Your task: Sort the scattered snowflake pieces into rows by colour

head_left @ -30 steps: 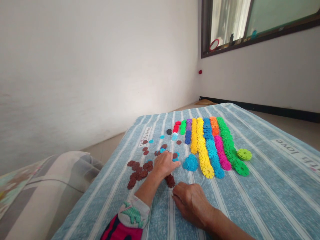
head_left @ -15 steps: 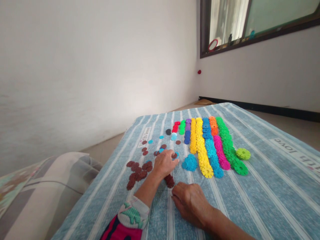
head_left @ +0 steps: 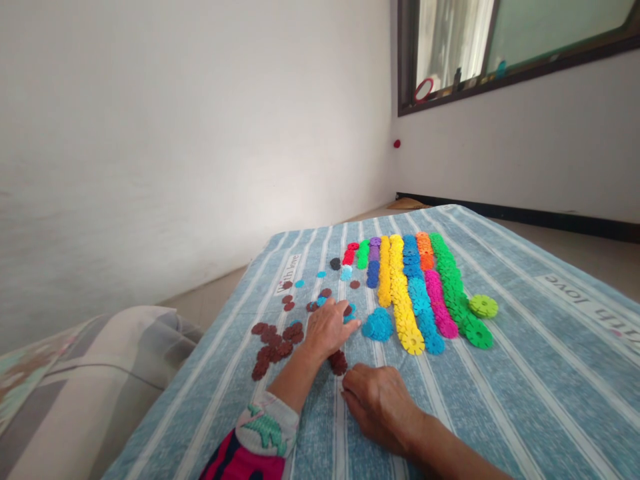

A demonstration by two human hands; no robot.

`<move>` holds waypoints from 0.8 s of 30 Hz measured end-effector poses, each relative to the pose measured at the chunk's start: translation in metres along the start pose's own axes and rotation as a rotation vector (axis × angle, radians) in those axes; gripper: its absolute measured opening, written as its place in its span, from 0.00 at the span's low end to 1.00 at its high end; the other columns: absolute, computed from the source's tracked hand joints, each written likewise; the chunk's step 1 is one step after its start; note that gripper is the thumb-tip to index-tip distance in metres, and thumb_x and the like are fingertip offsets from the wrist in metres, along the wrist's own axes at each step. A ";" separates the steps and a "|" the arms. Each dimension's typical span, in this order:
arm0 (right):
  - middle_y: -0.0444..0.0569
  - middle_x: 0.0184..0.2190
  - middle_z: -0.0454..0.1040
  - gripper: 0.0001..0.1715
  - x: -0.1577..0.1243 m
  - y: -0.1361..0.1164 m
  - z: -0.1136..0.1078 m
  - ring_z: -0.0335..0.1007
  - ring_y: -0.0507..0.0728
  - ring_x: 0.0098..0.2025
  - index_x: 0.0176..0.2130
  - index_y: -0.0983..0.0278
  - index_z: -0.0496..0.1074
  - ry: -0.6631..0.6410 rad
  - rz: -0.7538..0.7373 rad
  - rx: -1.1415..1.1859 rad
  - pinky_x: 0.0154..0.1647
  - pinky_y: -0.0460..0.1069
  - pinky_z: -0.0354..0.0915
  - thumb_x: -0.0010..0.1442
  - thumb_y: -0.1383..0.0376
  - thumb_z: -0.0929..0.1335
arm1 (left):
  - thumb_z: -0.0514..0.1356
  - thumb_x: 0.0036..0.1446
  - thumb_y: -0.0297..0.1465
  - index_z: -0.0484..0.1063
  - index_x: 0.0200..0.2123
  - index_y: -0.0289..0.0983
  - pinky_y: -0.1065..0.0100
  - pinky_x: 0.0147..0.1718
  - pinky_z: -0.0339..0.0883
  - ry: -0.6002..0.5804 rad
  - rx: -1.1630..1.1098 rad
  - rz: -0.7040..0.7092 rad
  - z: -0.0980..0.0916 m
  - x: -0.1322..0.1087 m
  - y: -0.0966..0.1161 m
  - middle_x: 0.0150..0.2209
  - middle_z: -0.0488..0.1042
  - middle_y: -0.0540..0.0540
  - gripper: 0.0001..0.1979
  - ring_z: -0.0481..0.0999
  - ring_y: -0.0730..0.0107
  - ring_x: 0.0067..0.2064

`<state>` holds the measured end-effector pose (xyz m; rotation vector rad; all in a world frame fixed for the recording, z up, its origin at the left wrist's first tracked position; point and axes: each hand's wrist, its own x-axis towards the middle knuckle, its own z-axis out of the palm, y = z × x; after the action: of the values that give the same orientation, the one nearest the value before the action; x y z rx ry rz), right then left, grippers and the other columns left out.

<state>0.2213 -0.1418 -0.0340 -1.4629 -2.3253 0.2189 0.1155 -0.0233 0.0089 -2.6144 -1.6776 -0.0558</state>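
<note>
My left hand [head_left: 327,327] is over scattered discs in the middle of the cloth, thumb and forefinger apart. A brown notched disc [head_left: 347,311] and a blue disc [head_left: 351,317] lie by its fingertips; whether it touches them I cannot tell. My right hand [head_left: 381,401] rests on the cloth with curled fingers, beside the near end of a short row of overlapping brown discs [head_left: 339,363]. What its fingers hold, if anything, is hidden. A pile of brown discs [head_left: 273,343] lies left of my left wrist. Right of my left hand is a cluster of blue discs [head_left: 379,325].
Overlapping rows of yellow discs [head_left: 403,293], magenta discs [head_left: 441,303], green discs [head_left: 450,280] and other colours run across the striped cloth [head_left: 525,373]. Light green discs [head_left: 483,306] sit at the right. A black pile [head_left: 335,264] lies farther back. A wall [head_left: 200,133] stands beyond.
The view has shifted very slightly. My left thumb reaches a little farther right; my right hand stays in about the same place.
</note>
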 end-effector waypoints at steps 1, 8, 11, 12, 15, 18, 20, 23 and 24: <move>0.46 0.31 0.75 0.07 0.000 0.000 0.000 0.73 0.56 0.30 0.33 0.62 0.70 -0.001 0.002 0.001 0.25 0.49 0.54 0.62 0.67 0.63 | 0.56 0.56 0.45 0.72 0.42 0.41 0.66 0.36 0.64 0.003 -0.002 0.013 0.001 0.000 0.000 0.40 0.71 0.44 0.17 0.74 0.61 0.40; 0.46 0.31 0.75 0.07 -0.001 0.002 0.003 0.73 0.54 0.30 0.33 0.63 0.69 0.019 -0.008 0.023 0.26 0.47 0.54 0.62 0.67 0.63 | 0.52 0.59 0.45 0.73 0.40 0.42 0.67 0.36 0.63 -0.034 0.028 0.043 -0.001 0.000 -0.003 0.38 0.70 0.45 0.17 0.73 0.62 0.41; 0.45 0.31 0.75 0.07 -0.001 0.002 0.004 0.73 0.54 0.30 0.32 0.63 0.69 0.028 -0.005 0.025 0.26 0.47 0.54 0.62 0.67 0.63 | 0.53 0.59 0.45 0.73 0.41 0.41 0.65 0.38 0.64 -0.035 0.042 0.019 -0.002 -0.001 -0.003 0.40 0.70 0.43 0.17 0.73 0.59 0.43; 0.45 0.31 0.75 0.07 -0.001 0.002 0.004 0.73 0.54 0.30 0.32 0.63 0.69 0.029 -0.005 0.024 0.26 0.47 0.54 0.62 0.67 0.63 | 0.53 0.59 0.45 0.73 0.42 0.40 0.64 0.39 0.64 -0.031 0.048 0.017 -0.002 -0.001 -0.003 0.40 0.70 0.42 0.18 0.73 0.59 0.43; 0.45 0.31 0.75 0.07 -0.001 0.002 0.003 0.73 0.55 0.30 0.32 0.63 0.69 0.026 -0.008 0.022 0.25 0.48 0.54 0.62 0.67 0.64 | 0.53 0.59 0.45 0.73 0.43 0.39 0.63 0.40 0.65 -0.022 0.070 0.002 -0.001 0.000 -0.003 0.42 0.70 0.40 0.19 0.72 0.57 0.45; 0.46 0.31 0.75 0.07 0.000 0.001 0.003 0.73 0.55 0.30 0.32 0.63 0.69 0.020 -0.002 0.016 0.25 0.48 0.53 0.62 0.67 0.63 | 0.54 0.58 0.47 0.72 0.43 0.38 0.64 0.40 0.65 -0.026 0.077 -0.022 -0.001 0.000 -0.002 0.43 0.70 0.40 0.20 0.73 0.58 0.46; 0.45 0.31 0.75 0.06 0.000 0.001 0.003 0.73 0.55 0.30 0.33 0.62 0.69 0.019 -0.002 0.017 0.25 0.48 0.52 0.62 0.67 0.63 | 0.54 0.57 0.47 0.72 0.43 0.38 0.64 0.40 0.65 -0.024 0.079 -0.027 -0.003 -0.001 -0.001 0.42 0.70 0.41 0.21 0.73 0.58 0.45; 0.45 0.31 0.75 0.06 0.000 0.002 0.003 0.72 0.55 0.29 0.33 0.62 0.69 0.022 -0.006 0.020 0.24 0.48 0.52 0.62 0.67 0.64 | 0.53 0.58 0.47 0.72 0.43 0.39 0.64 0.38 0.66 -0.013 0.083 0.012 -0.005 -0.002 0.000 0.41 0.70 0.42 0.20 0.73 0.58 0.43; 0.45 0.31 0.75 0.06 -0.001 0.002 0.002 0.72 0.55 0.29 0.33 0.62 0.69 0.020 -0.007 0.020 0.24 0.48 0.52 0.62 0.67 0.64 | 0.53 0.58 0.47 0.72 0.43 0.40 0.64 0.37 0.66 -0.017 0.083 0.031 -0.006 -0.002 0.000 0.41 0.71 0.42 0.19 0.73 0.59 0.42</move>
<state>0.2219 -0.1413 -0.0368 -1.4411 -2.3050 0.2242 0.1149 -0.0258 0.0143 -2.5867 -1.6071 0.0361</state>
